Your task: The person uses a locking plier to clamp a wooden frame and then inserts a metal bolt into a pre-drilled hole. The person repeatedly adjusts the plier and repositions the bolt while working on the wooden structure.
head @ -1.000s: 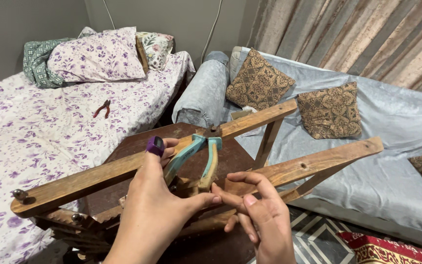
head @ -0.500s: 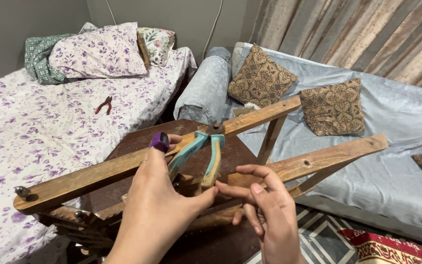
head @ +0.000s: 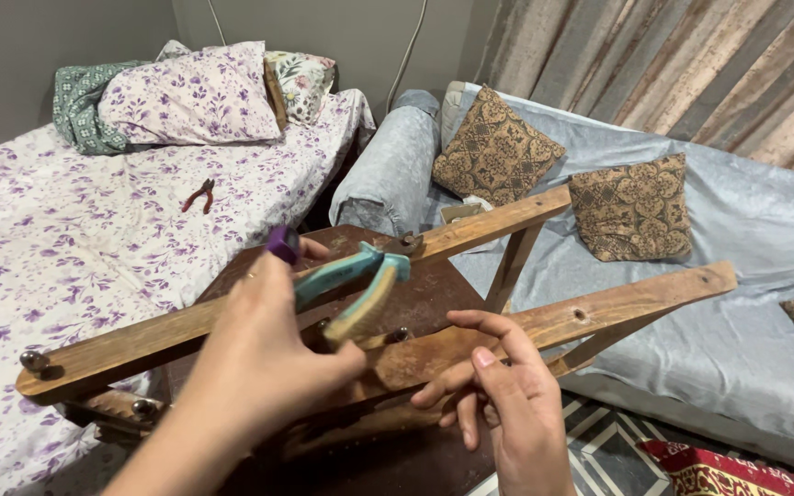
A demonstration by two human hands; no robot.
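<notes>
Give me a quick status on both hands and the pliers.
Left hand gripping teal-handled pliers, handles spread. Right hand bracing the wooden frame, fingers on the rail. Nothing blocking; red pliers lie on the bed.

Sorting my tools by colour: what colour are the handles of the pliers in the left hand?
Teal and tan, on the pliers in the left hand, head view.
</notes>
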